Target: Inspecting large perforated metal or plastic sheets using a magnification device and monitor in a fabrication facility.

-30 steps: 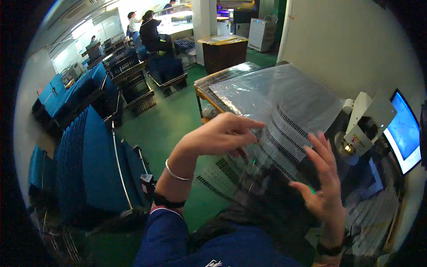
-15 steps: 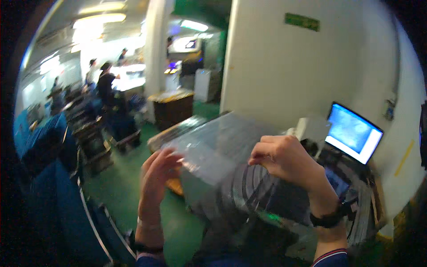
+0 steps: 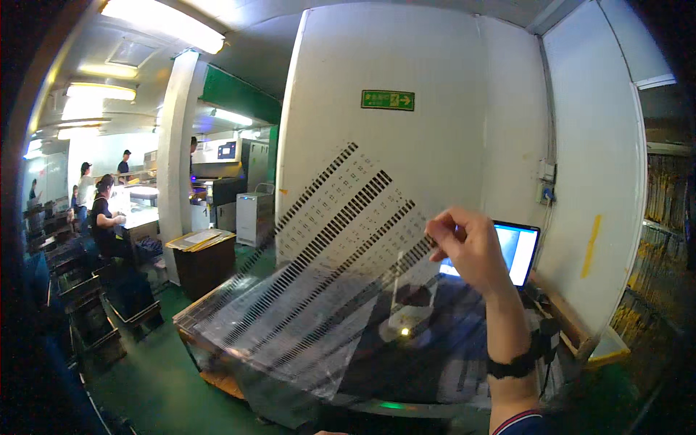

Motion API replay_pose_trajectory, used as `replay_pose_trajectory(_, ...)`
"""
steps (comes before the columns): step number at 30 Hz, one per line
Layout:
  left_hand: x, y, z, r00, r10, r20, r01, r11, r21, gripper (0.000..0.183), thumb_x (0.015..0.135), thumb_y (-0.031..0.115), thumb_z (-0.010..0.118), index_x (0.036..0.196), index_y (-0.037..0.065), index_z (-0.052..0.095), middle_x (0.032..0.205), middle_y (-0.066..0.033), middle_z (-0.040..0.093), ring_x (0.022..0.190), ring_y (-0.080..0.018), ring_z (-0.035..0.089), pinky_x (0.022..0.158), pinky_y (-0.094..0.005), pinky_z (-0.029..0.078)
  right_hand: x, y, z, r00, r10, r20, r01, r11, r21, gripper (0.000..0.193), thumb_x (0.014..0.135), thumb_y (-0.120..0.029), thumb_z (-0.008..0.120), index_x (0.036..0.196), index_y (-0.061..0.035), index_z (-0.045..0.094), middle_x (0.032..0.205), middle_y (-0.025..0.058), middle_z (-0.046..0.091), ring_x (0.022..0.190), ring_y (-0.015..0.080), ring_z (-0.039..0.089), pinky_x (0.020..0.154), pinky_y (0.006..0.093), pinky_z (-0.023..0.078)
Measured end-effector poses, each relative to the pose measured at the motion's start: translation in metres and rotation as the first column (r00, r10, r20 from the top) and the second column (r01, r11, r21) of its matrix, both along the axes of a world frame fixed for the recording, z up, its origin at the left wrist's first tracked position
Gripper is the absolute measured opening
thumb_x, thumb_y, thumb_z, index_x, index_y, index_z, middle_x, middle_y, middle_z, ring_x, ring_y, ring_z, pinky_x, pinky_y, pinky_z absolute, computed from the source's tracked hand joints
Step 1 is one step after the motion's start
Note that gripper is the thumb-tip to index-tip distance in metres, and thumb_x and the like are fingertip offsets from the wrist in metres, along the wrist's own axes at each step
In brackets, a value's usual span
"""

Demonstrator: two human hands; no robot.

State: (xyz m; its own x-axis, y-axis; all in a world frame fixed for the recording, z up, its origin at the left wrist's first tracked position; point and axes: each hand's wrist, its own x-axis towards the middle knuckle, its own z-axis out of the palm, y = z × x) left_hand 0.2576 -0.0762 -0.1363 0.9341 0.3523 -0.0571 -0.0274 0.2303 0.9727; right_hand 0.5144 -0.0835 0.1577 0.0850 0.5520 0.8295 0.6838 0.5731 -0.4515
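Observation:
A clear plastic film sheet (image 3: 335,235) printed with rows of short black bars and fine marks is held up slantwise in front of me. My right hand (image 3: 467,246) pinches its right edge between thumb and bent fingers. Through the film the table and the pale wall show. Its lower part blends with the things behind it, so its lower edge is hard to make out. Of my left hand (image 3: 330,433) only a sliver of skin shows at the lower edge; its fingers are hidden.
Behind the film stands a table (image 3: 194,308) with a clear covering. A lit monitor (image 3: 520,250) is at the right, with a wooden box edge (image 3: 562,319) beside it. A brown cabinet (image 3: 203,264) with papers and several people are farther left.
My view has swung up and to the right. The right hand still pinches, and the film now stands raised with its printed bars showing. My left hand has dropped almost out of sight.

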Motion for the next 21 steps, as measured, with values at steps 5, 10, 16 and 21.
replay_pose_trajectory(5, 0.041, 0.031, -0.052, 0.941, 0.324, 0.096, -0.281, 0.909, -0.308, 0.064, 0.083, 0.037, 0.057, 0.132, 0.005, 0.029, 0.129, -0.0159, 0.04, 0.119, -0.03, 0.039, 0.096, -0.0441, 0.036, 0.004, -0.011, -0.055, 0.928, 0.136, -0.347, -0.159, 0.986, -0.039, 0.013, 0.086, -0.009, 0.054, 0.083, 0.0032, 0.056, 0.069, 0.0067, 0.056, 0.055, 0.0169, 0.061, 0.049, 0.0263, 0.052)
replay_pose_trajectory(10, 0.031, 0.067, -0.065, 0.551, 0.424, 0.719, -0.168, 0.9, -0.402, 0.042, 0.089, 0.026, 0.049, 0.128, 0.014, 0.038, 0.133, -0.0141, 0.036, 0.119, -0.0293, 0.04, 0.095, -0.0464, 0.038, 0.02, -0.023, -0.106, 0.826, 0.199, -0.527, -0.227, 0.974, 0.011, 0.017, 0.088, -0.014, 0.053, 0.088, 0.0029, 0.055, 0.077, 0.0101, 0.06, 0.063, 0.0205, 0.064, 0.054, 0.0288, 0.054)
replay_pose_trajectory(16, -0.005, 0.073, -0.04, 0.501, 0.756, 0.421, -0.47, 0.646, -0.602, 0.038, 0.093, 0.015, 0.042, 0.13, 0.01, 0.037, 0.126, -0.0122, 0.046, 0.105, -0.0206, 0.051, 0.07, -0.0269, 0.049, 0.021, -0.014, -0.159, 0.73, 0.232, -0.643, -0.274, 0.961, 0.035, 0.018, 0.09, -0.015, 0.049, 0.09, 0.0022, 0.053, 0.076, 0.0097, 0.059, 0.068, 0.0242, 0.065, 0.06, 0.0332, 0.055)
replay_pose_trajectory(21, -0.026, 0.086, -0.048, 0.519, 0.584, 0.625, -0.504, 0.799, -0.329, 0.029, 0.09, 0.005, 0.044, 0.119, 0.005, 0.048, 0.102, -0.0068, 0.058, 0.074, -0.0109, 0.055, 0.068, -0.0227, 0.044, 0.025, -0.005, -0.188, 0.61, 0.276, -0.743, -0.347, 0.936, 0.062, 0.018, 0.09, -0.016, 0.048, 0.09, 0.0009, 0.051, 0.073, 0.0119, 0.059, 0.068, 0.0254, 0.065, 0.058, 0.034, 0.055)
